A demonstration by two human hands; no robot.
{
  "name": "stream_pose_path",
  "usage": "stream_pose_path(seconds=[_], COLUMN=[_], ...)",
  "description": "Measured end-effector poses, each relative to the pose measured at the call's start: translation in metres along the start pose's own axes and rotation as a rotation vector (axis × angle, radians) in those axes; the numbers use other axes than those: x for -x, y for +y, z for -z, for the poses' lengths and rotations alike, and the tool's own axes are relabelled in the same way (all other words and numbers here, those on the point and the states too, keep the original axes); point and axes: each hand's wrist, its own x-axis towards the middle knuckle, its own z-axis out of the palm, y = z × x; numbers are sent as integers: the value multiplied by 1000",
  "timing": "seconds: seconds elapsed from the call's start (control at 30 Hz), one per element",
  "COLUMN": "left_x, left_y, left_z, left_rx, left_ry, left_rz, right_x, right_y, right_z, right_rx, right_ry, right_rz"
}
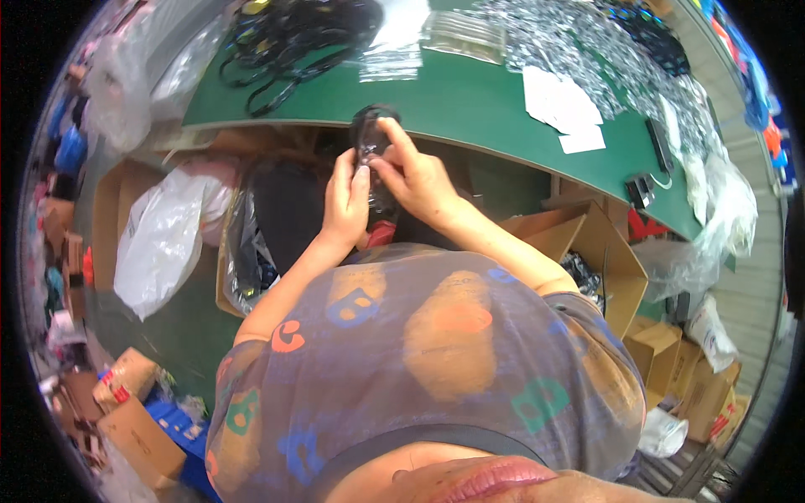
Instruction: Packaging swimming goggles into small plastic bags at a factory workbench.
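The dark item (pixel 366 132) is between the two hands, just over the near edge of the green table (pixel 482 101). The left hand (pixel 345 201) has its fingers close together, with the thumb against the item's left side. The right hand (pixel 422 180) pinches it from the right with index finger and thumb; its other fingers curl. The surface looks shiny, so a loose pinch could let it slip, perhaps into the gap below the edge. Drifting far left, it could snag the tangled cords (pixel 289 80).
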Motion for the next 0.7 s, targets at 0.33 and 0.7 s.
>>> stream_pose_path(seconds=[0.33,0.7], left_x=[-4,16], left_y=[-8,-16], left_z=[37,24], left_rx=[292,816], left_ry=[-126,-156], left_rz=[418,911], right_x=[-27,-104], right_y=[15,187], right_z=[76,268], right_rx=[-92,1179], right_ry=[-129,227], right_rz=[125,-371])
